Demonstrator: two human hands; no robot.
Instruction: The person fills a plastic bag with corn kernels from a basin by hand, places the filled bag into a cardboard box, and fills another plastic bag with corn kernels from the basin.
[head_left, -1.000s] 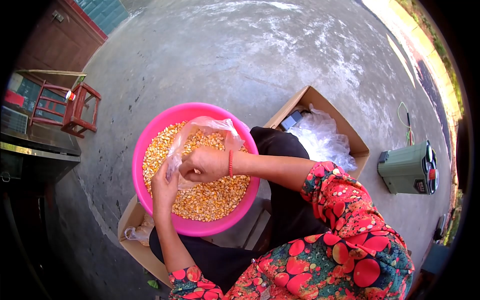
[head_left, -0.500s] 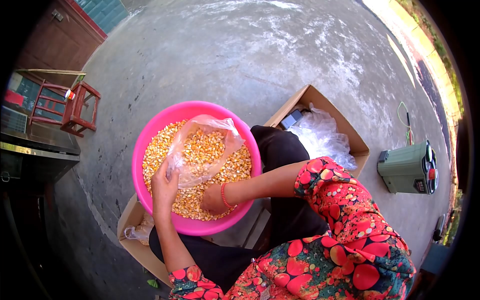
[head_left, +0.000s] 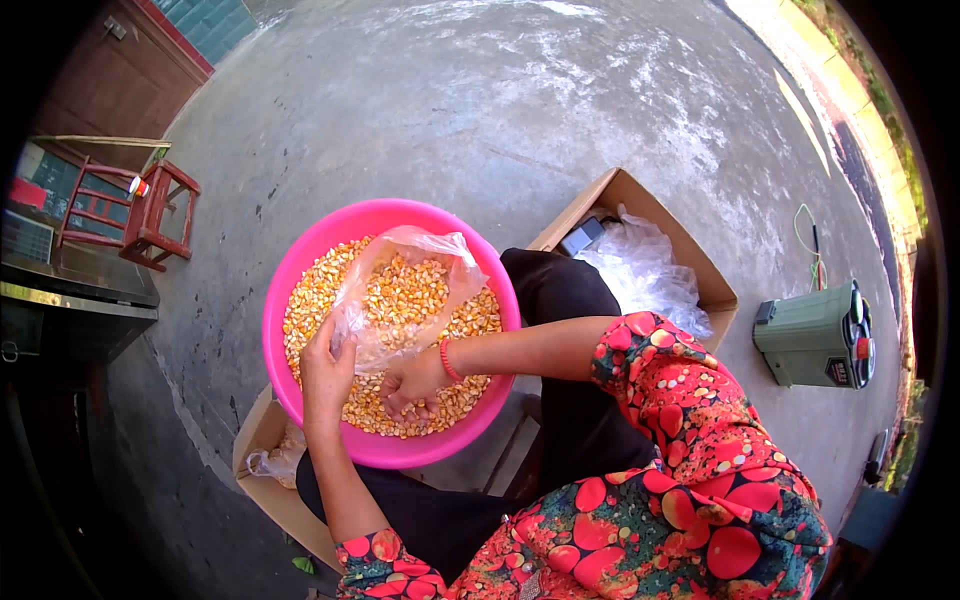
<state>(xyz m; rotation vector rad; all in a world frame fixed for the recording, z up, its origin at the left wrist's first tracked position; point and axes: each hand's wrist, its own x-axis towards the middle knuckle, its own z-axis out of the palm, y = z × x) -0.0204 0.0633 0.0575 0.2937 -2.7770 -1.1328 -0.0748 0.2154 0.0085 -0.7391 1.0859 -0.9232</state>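
A pink basin full of loose yellow corn kernels sits between my knees. My left hand pinches the near left rim of a clear plastic bag, holding its mouth open over the corn. Kernels show in and through the bag. My right hand, with a red beaded bracelet at the wrist, is just below the bag at the corn's surface. Its fingers are curled round some kernels, and the palm is hidden.
A cardboard box with clear plastic bags stands at right. Another box, holding a bagged load, is at lower left. A green tank stands far right; a red wooden chair and dark cabinet are at left.
My right hand has come up out of the corn and moved slightly left toward the bag, its fingers now showing. My left hand and the bag stay nearly in place.
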